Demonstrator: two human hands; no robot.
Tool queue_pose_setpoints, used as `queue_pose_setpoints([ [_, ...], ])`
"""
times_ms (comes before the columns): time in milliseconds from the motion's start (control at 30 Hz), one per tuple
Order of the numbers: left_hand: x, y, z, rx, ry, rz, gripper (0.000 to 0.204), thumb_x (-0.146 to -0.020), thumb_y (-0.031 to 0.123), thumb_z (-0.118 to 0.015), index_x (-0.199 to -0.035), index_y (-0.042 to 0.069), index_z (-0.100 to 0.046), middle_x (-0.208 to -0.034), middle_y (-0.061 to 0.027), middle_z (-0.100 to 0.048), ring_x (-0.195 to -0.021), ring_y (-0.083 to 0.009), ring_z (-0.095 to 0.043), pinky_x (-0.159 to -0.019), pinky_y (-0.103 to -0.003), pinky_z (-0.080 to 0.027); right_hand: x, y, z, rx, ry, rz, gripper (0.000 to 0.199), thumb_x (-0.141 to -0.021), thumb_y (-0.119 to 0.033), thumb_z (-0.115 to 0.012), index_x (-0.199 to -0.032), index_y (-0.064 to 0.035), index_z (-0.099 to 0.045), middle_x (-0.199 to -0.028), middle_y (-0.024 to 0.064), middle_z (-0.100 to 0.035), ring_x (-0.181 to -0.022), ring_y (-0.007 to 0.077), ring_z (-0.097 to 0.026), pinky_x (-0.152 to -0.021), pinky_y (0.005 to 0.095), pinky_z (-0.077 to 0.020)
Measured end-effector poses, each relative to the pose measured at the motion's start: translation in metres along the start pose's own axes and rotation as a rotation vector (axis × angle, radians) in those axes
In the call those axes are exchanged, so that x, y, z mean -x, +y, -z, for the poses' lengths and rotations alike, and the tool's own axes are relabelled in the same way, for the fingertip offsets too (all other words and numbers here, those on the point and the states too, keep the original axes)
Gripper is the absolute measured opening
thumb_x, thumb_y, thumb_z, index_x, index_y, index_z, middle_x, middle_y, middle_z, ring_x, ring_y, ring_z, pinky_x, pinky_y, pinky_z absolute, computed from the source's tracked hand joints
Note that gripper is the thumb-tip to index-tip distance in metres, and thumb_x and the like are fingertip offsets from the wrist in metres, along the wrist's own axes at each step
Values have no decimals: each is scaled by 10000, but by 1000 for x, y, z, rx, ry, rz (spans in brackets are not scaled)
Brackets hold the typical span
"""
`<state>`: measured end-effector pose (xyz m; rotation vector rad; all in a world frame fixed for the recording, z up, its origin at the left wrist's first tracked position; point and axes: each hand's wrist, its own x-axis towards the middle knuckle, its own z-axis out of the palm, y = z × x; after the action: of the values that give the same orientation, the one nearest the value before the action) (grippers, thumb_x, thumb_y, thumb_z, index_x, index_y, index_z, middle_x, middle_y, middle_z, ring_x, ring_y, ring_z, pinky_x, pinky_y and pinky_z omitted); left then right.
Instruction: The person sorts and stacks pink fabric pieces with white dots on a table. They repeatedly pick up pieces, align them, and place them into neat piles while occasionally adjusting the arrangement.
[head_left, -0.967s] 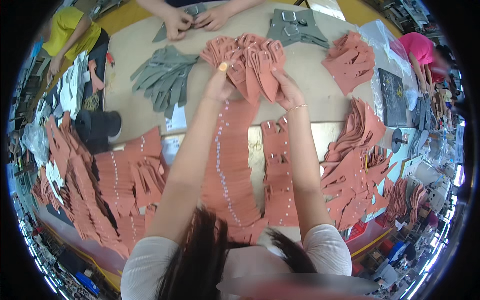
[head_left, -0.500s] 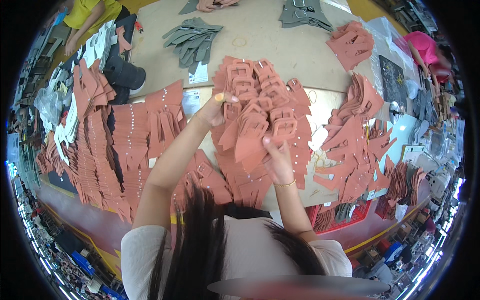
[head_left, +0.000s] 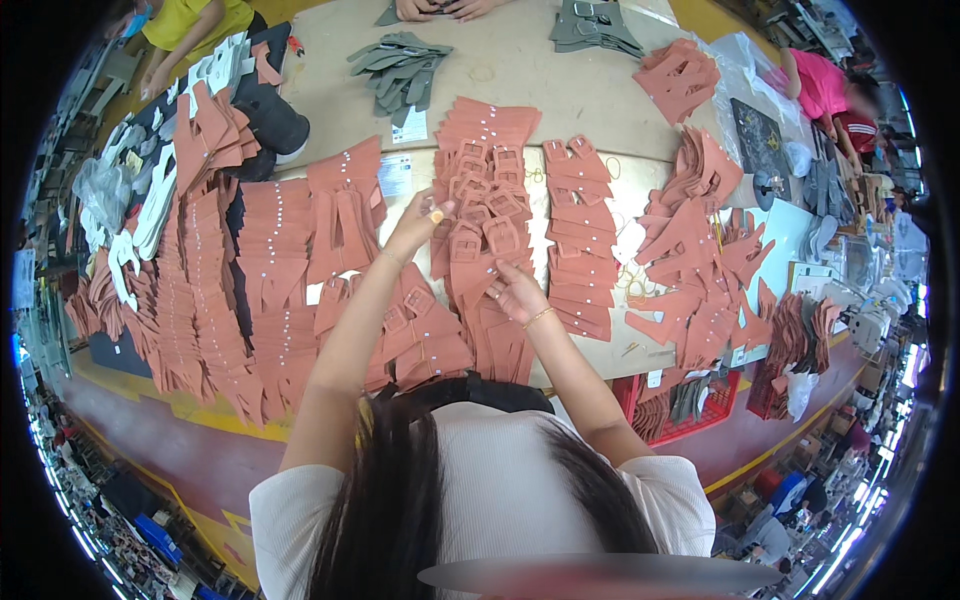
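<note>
A bundle of terracotta leather-like strap pieces with covered buckles [head_left: 487,203] is between my two hands, over a long column of overlapping pieces in the same colour. My left hand [head_left: 422,222], with something yellow on one finger, is closed on the bundle's left edge. At the near end, my right hand [head_left: 520,293] pinches the lower tips of the pieces. Part of each hand's fingers is hidden by the bundle. Just right of it lies another column of terracotta pieces [head_left: 582,250], with two buckles at its far end.
More terracotta stacks [head_left: 275,245] spread to the left, loose pieces [head_left: 700,270] to the right. Grey-green straps [head_left: 402,70] lie farther back. A red crate [head_left: 690,410] stands below the right edge. A co-worker's hands [head_left: 440,8] rest at the far edge.
The buckled bundle has gone down and away from me, closer to the table, with both hands on it. The column to its right now shows uncovered. The whole view has shifted slightly.
</note>
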<state>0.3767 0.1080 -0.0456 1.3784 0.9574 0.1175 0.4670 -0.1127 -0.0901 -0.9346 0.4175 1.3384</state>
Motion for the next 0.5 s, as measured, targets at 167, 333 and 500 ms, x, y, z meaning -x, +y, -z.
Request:
queue_pose_setpoints([
  [167,29,-42,-2,-125,145,-110,611,-860,293,-681,-1333,20,-406,-1306,-211,-469,-1213,-290,-468,-1008,-372,-387,20,5,-11,-1,-14,104,173,-932,-132,-563,-1083,-91,-488,-1040,41,-583,-985,183,-578,-833,336,-487],
  [333,114,-14,7,118,214,-151,533,-868,252,-669,-1307,43,-448,-1193,-145,-550,-1033,-208,-559,-909,-334,-439,78,-17,-32,192,155,191,253,-923,-149,-568,-1148,-60,-494,-1078,58,-554,-1008,182,-553,-911,332,-467],
  [500,233,155,123,-311,647,-637,235,-927,220,-541,-1056,40,-618,-966,-37,-616,-924,-128,-561,-856,-274,-428,222,-148,-122,957,204,705,346,-909,-244,-594,-1209,-77,-553,-1012,-18,-587,-873,72,-512,-775,248,-435],
])
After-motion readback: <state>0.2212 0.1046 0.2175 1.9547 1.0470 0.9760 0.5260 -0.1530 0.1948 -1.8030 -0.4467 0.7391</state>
